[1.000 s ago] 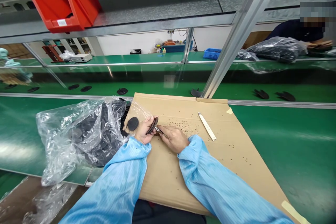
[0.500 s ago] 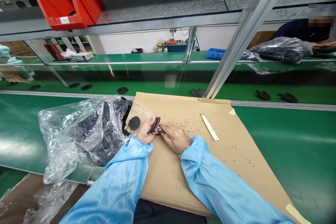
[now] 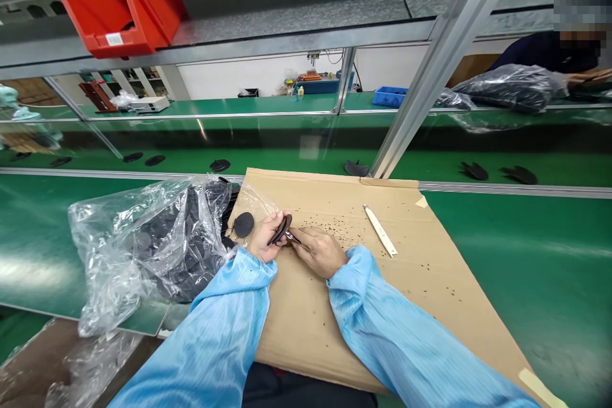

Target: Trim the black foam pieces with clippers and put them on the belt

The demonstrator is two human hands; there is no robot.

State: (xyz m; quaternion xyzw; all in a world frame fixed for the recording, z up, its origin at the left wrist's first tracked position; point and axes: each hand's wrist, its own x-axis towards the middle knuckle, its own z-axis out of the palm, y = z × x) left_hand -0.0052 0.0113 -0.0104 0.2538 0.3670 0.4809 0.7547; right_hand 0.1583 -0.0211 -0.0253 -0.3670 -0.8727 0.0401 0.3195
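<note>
A worker's left hand (image 3: 264, 243) pinched a flat, dark, oval plastic piece (image 3: 280, 229) edge-on above a cardboard sheet (image 3: 335, 306) on the green surface (image 3: 526, 255). The right hand (image 3: 319, 252) closed its fingers on a small metal tool (image 3: 292, 238), its tip against the piece. Dark specks dotted the cardboard.

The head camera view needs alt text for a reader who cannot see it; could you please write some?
A person in light blue sleeves holds a dark disc-shaped part on edge in the left hand and works at it with a small metal tool in the right hand, over a cardboard sheet. A clear bag of dark parts lies to the left.
</note>
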